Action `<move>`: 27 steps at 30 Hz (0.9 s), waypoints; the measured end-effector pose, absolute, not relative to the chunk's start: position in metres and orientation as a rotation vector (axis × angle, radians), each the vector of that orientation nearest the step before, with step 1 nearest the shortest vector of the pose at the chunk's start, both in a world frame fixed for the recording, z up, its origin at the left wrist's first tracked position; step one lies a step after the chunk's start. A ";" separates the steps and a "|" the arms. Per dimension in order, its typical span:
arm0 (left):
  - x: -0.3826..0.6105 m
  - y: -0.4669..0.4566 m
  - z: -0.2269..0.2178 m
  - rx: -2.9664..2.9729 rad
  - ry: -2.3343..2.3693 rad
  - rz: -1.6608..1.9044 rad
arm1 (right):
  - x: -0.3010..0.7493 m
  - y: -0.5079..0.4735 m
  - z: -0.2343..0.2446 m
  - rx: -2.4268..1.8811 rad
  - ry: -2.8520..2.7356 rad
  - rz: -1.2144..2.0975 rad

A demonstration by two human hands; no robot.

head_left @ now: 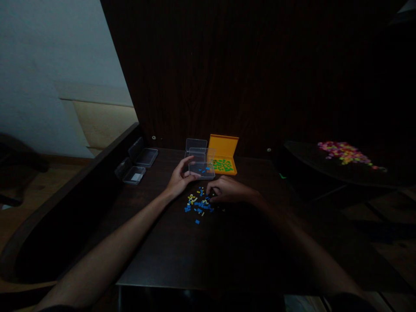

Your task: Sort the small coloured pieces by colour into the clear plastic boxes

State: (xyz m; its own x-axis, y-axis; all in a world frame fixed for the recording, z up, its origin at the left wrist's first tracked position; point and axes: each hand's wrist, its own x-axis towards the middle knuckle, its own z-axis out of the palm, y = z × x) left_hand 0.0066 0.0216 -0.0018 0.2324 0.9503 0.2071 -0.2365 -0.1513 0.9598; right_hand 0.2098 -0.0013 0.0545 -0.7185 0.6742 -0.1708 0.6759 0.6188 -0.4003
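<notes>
My left hand (180,178) grips the left side of an open clear plastic box (209,176), its thumb along the front edge and its fingers at the back. A few small blue bricks (202,170) lie inside that box. In front of it, a loose pile of small blue, yellow and pale bricks (203,206) is spread on the dark table. My right hand (228,190) is over the right side of the pile, fingers curled and pinched down among the bricks. What lies between its fingertips is too small and dark to make out.
An open orange box (223,141) with many green bricks (222,165) stands behind my right hand. Two open clear boxes (150,157) (130,175) sit at the left by a raised dark side panel (81,190). Colourful small pieces (346,152) lie on a dark surface at right.
</notes>
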 end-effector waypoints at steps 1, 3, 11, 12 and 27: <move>0.007 0.022 -0.002 1.284 0.766 1.238 | 0.210 -0.001 0.055 1.178 2.820 -0.696; 0.007 0.022 -0.002 1.285 0.766 1.238 | 0.210 -0.001 0.055 1.180 2.814 -0.685; 0.006 0.023 -0.003 1.278 0.765 1.236 | 0.210 0.000 0.057 1.205 2.788 -0.658; 0.006 0.023 -0.003 1.278 0.765 1.236 | 0.211 0.000 0.057 1.207 2.786 -0.658; 0.006 0.022 -0.002 1.274 0.758 1.240 | 0.215 0.001 0.056 1.136 2.809 -0.624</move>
